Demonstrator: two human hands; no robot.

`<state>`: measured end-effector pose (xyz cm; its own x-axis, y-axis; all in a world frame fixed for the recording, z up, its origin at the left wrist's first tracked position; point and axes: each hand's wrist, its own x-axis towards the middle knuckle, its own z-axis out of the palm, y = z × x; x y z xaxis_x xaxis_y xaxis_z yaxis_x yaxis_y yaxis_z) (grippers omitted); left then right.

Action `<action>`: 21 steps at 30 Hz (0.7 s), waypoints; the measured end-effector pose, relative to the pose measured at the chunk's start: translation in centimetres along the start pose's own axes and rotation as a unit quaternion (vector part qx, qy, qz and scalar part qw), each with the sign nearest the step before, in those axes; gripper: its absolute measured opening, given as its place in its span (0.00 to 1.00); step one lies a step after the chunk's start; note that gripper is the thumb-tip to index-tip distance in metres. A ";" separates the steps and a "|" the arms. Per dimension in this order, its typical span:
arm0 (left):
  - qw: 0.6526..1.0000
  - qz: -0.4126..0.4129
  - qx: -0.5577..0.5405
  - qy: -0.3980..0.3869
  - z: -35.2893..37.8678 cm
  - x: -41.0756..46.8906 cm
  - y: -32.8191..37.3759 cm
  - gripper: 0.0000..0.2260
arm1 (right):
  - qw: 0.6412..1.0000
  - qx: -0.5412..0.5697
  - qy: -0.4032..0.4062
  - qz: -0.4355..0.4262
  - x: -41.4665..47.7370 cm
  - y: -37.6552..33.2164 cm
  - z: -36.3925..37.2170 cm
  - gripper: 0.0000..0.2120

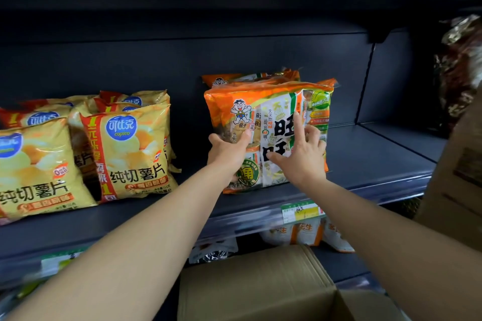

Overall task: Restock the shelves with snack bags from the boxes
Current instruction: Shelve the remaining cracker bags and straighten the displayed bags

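Steadying orange snack bag [276,101] near shelf lip [365,187]: left hand [228,151] gripping, right hand [303,156] splayed; room rightward.

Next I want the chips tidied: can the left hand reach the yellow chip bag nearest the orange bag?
Probably yes. Only bare dark shelf lies between the left hand and the yellow plastic potato chip bag; nothing blocks the way. It must first release the orange plastic snack bag it grips.

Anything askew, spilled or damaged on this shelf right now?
Nothing looks spilled or torn. The yellow chip bags at left are untidy: they lean and overlap at mixed angles instead of sitting squared in rows. The front orange bag, gripped by the left hand and touched by the right hand, stands roughly upright.
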<state>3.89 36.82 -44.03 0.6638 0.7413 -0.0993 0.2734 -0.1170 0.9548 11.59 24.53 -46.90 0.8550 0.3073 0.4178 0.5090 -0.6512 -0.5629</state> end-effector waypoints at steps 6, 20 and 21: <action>0.999 0.032 0.038 -0.011 -1.7 -0.8 -0.5 0.27 | 0.999 -0.005 0.032 -0.011 -0.8 -0.7 -1.3 0.41; 0.973 0.134 0.184 -0.046 -5.2 -2.6 -1.2 0.12 | 1.000 -0.006 0.003 -0.018 -2.6 -4.1 -1.3 0.32; 0.971 0.136 0.191 -0.041 -5.7 -2.6 -1.5 0.12 | 0.999 -0.017 0.034 -0.034 -3.1 -4.5 -1.1 0.29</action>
<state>-2.21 38.83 -43.58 0.7972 0.5945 0.1054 0.3070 -0.5494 0.7772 6.53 25.75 -44.82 0.8087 0.3049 0.5031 0.5618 -0.6537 -0.5070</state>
